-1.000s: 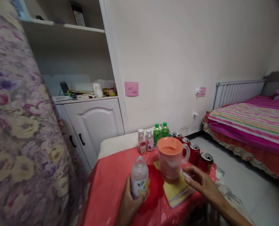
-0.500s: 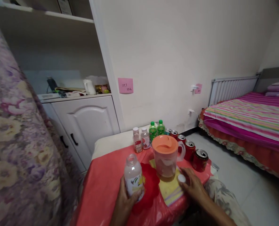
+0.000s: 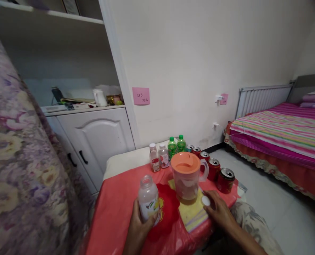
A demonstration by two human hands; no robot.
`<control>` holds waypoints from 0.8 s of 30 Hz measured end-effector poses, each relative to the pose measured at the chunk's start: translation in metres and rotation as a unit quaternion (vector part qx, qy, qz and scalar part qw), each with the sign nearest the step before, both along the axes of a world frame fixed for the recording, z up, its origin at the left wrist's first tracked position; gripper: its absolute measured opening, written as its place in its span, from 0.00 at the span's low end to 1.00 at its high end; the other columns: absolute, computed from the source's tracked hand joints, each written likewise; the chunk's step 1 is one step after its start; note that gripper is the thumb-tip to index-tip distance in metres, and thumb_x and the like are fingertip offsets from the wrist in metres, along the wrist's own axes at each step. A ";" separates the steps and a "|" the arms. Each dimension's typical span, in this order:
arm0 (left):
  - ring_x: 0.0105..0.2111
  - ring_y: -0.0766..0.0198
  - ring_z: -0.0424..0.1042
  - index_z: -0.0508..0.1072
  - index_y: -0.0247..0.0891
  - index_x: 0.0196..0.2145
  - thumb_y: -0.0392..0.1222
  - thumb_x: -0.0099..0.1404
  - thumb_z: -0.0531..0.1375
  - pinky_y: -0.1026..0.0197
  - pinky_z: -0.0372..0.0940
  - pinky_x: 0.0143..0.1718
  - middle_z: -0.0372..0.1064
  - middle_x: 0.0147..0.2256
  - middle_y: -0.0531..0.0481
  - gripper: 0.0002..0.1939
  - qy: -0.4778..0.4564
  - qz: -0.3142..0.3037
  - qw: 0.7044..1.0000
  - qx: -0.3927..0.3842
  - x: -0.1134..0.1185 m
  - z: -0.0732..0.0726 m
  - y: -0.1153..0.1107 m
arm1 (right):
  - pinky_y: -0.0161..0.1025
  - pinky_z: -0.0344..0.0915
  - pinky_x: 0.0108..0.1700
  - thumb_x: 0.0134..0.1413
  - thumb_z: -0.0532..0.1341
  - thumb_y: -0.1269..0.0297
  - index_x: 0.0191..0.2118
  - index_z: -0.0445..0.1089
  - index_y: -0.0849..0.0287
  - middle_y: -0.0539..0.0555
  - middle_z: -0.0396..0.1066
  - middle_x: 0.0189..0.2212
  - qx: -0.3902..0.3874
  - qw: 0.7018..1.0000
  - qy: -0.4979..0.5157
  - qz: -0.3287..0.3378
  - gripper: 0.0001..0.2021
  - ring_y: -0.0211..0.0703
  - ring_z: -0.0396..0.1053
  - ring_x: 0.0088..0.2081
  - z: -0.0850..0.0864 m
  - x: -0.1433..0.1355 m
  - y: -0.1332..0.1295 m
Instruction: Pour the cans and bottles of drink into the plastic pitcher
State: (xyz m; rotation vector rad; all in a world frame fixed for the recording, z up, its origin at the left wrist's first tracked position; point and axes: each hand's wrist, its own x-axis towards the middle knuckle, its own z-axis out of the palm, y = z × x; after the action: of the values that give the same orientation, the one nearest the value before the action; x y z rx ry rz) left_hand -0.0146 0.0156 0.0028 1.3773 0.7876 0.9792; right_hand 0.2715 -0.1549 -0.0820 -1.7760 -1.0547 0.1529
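Observation:
My left hand is wrapped round a clear, open-topped bottle with a yellow and white label, held upright over the red tablecloth. Between the fingers of my right hand is a round white cap, above the edge of a folded yellow cloth. A clear pitcher with an orange lid rests on that cloth, between my two hands. Beside the bottle lies a dark red, scallop-edged mat.
Behind the pitcher stand small bottles and green bottles. Several cans line the table's right side. A white cabinet and floral curtain are at left, a bed at right.
My left hand and the bottle have shifted slightly left. My right hand still holds the cap in nearly the same spot.

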 end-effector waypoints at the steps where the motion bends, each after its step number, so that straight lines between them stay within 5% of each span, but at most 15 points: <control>1: 0.44 0.47 0.78 0.63 0.42 0.54 0.52 0.46 0.74 0.53 0.74 0.43 0.75 0.46 0.43 0.41 -0.005 -0.007 1.000 -0.003 0.000 0.000 0.001 | 0.51 0.67 0.58 0.45 0.62 0.62 0.51 0.74 0.61 0.64 0.74 0.49 0.000 1.000 0.001 -0.001 0.24 0.58 0.72 0.53 -0.002 0.001 0.000; 11: 0.46 0.45 0.79 0.63 0.41 0.56 0.50 0.44 0.75 0.51 0.75 0.44 0.77 0.47 0.42 0.44 -0.032 0.003 0.999 -0.039 0.002 -0.001 0.003 | 0.54 0.68 0.59 0.48 0.66 0.57 0.51 0.74 0.55 0.62 0.74 0.52 0.031 0.999 0.024 -0.018 0.23 0.60 0.71 0.56 0.002 0.000 -0.012; 18: 0.48 0.44 0.78 0.62 0.41 0.56 0.50 0.45 0.74 0.50 0.74 0.46 0.77 0.48 0.42 0.43 -0.014 -0.018 0.999 -0.029 -0.001 -0.012 0.013 | 0.55 0.70 0.57 0.51 0.67 0.49 0.52 0.72 0.53 0.62 0.75 0.53 0.145 0.970 0.196 -0.027 0.24 0.59 0.73 0.55 0.053 0.006 -0.012; 24: 0.48 0.43 0.77 0.65 0.40 0.51 0.51 0.44 0.74 0.51 0.74 0.45 0.78 0.47 0.42 0.39 0.014 -0.007 1.000 -0.008 -0.001 -0.009 0.011 | 0.54 0.67 0.59 0.48 0.70 0.47 0.51 0.73 0.52 0.59 0.76 0.53 0.202 0.951 0.235 -0.026 0.26 0.59 0.71 0.56 0.092 0.011 0.012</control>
State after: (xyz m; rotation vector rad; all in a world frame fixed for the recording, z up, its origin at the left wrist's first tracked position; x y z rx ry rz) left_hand -0.0157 0.0264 -0.0060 1.3837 0.8046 0.9434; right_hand 0.2823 -0.1432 0.0099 -1.3049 -0.6380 0.2900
